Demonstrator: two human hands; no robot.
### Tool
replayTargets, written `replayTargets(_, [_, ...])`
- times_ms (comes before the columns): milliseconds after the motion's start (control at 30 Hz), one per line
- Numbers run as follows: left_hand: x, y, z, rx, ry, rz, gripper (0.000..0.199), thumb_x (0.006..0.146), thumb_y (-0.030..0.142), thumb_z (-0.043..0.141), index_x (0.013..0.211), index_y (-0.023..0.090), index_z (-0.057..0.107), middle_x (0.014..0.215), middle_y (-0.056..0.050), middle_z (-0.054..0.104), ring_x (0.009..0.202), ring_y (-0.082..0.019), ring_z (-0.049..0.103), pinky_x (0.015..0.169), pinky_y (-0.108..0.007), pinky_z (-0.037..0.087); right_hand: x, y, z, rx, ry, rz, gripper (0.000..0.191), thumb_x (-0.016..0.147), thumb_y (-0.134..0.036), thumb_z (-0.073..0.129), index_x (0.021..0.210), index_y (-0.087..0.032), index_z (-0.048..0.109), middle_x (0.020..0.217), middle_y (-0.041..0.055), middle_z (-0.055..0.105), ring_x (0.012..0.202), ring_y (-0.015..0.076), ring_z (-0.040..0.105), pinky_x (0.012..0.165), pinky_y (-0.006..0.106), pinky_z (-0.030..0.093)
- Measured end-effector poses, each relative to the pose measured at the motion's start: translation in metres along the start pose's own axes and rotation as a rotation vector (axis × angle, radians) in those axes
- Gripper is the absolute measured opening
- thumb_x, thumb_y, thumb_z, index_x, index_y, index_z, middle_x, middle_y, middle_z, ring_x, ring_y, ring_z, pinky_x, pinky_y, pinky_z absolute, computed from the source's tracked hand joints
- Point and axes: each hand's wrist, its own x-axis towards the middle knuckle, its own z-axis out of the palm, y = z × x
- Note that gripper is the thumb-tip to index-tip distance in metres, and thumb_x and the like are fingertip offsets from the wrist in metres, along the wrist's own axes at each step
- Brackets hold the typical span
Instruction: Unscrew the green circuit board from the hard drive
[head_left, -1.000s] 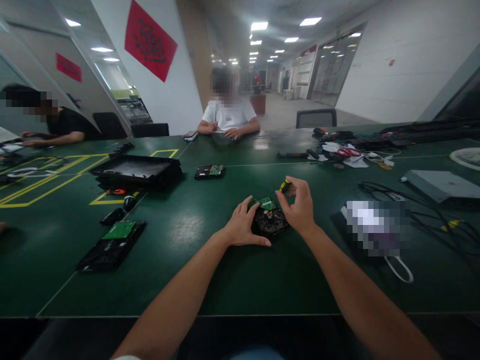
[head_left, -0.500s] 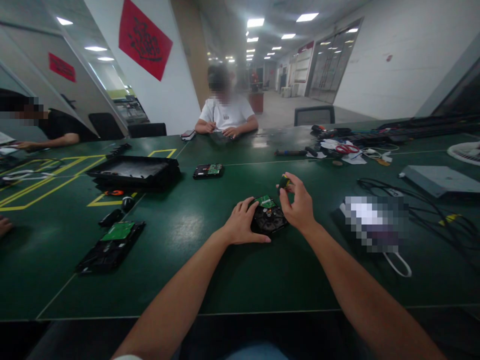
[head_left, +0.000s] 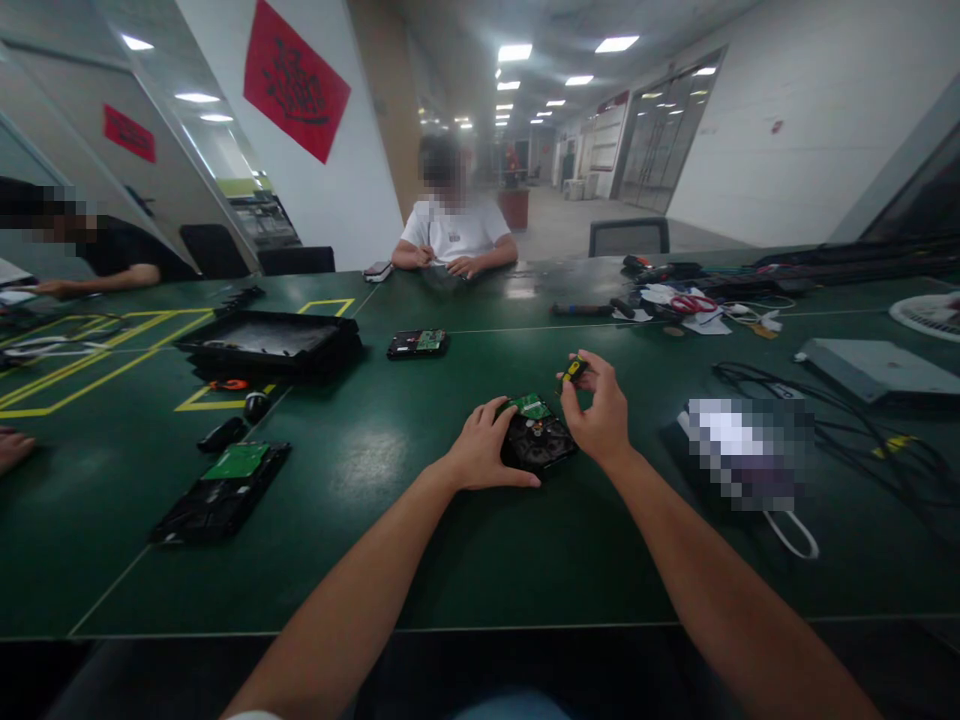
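Observation:
A hard drive (head_left: pixel 537 444) with a green circuit board lies on the table in front of me. My left hand (head_left: pixel 487 446) grips its left side, fingers over the far part and thumb along the near edge. Just above the drive's right side, my right hand (head_left: pixel 598 405) pinches a short black-and-yellow screwdriver (head_left: pixel 574 369) by its handle. The screwdriver's tip is too small and dark to make out.
To the left lies another black drive with a green board (head_left: pixel 225 495); a smaller one (head_left: pixel 418 343) sits farther back. A black tray (head_left: pixel 274 340) stands at the back left. Rightward are a pixelated item (head_left: pixel 750 450), cables (head_left: pixel 847 425) and a grey box (head_left: pixel 881 365). A person (head_left: pixel 455 235) sits opposite.
The screwdriver has turned in my right hand's fingers, so more of its yellow part shows. My left hand and the hard drive have stayed in place.

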Motion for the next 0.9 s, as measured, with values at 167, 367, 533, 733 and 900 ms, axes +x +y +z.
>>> replayTargets(167, [-0.0005, 0.0009, -0.0014, -0.018, 0.009, 0.007, 0.134, 0.059, 0.092, 0.076, 0.164, 0.019, 0.034, 0.170, -0.021, 0.026, 0.157, -0.046, 0.023, 0.127, -0.064, 0.025, -0.0011, 0.0010, 0.0010, -0.054, 0.035, -0.012, 0.054, 0.094, -0.032, 0.071, 0.143, -0.026, 0.050, 0.127, 0.0129, 0.066, 0.092, 0.0247, 0.072, 0.080, 0.045, 0.066])
replayTargets(367, [-0.0001, 0.0017, -0.0029, 0.000, -0.005, 0.002, 0.133, 0.061, 0.091, 0.075, 0.164, 0.016, 0.034, 0.168, -0.022, 0.027, 0.156, -0.047, 0.024, 0.127, -0.062, 0.025, -0.0007, 0.0005, -0.0010, 0.034, -0.016, -0.004, 0.052, 0.097, -0.026, 0.062, 0.146, -0.025, 0.044, 0.133, 0.0129, 0.066, 0.097, 0.0240, 0.075, 0.087, 0.044, 0.066])
replayTargets(533, [0.0008, -0.0006, -0.0006, -0.009, 0.008, 0.004, 0.131, 0.061, 0.088, 0.078, 0.163, 0.020, 0.034, 0.168, -0.021, 0.027, 0.155, -0.047, 0.025, 0.126, -0.063, 0.025, 0.0010, 0.0006, -0.0026, -0.087, 0.014, -0.021, 0.051, 0.094, -0.034, 0.069, 0.141, -0.025, 0.052, 0.126, 0.0127, 0.066, 0.089, 0.0243, 0.071, 0.083, 0.047, 0.065])
replayTargets(733, [0.0014, -0.0017, -0.0020, -0.041, 0.028, 0.014, 0.127, 0.059, 0.085, 0.082, 0.161, 0.025, 0.037, 0.166, -0.019, 0.029, 0.153, -0.048, 0.027, 0.124, -0.065, 0.025, 0.0022, -0.0018, -0.0005, -0.032, -0.023, -0.029, 0.049, 0.099, -0.028, 0.059, 0.146, -0.024, 0.048, 0.134, 0.0150, 0.064, 0.102, 0.0265, 0.071, 0.089, 0.048, 0.065])
replayTargets(900, [0.0037, -0.0034, -0.0026, -0.016, 0.036, 0.005, 0.130, 0.054, 0.087, 0.082, 0.160, 0.023, 0.040, 0.163, -0.020, 0.032, 0.149, -0.048, 0.032, 0.121, -0.065, 0.028, 0.0029, -0.0055, 0.0001, -0.074, -0.014, -0.056, 0.048, 0.096, -0.033, 0.067, 0.141, -0.026, 0.053, 0.128, 0.0129, 0.064, 0.099, 0.0259, 0.069, 0.082, 0.046, 0.065])
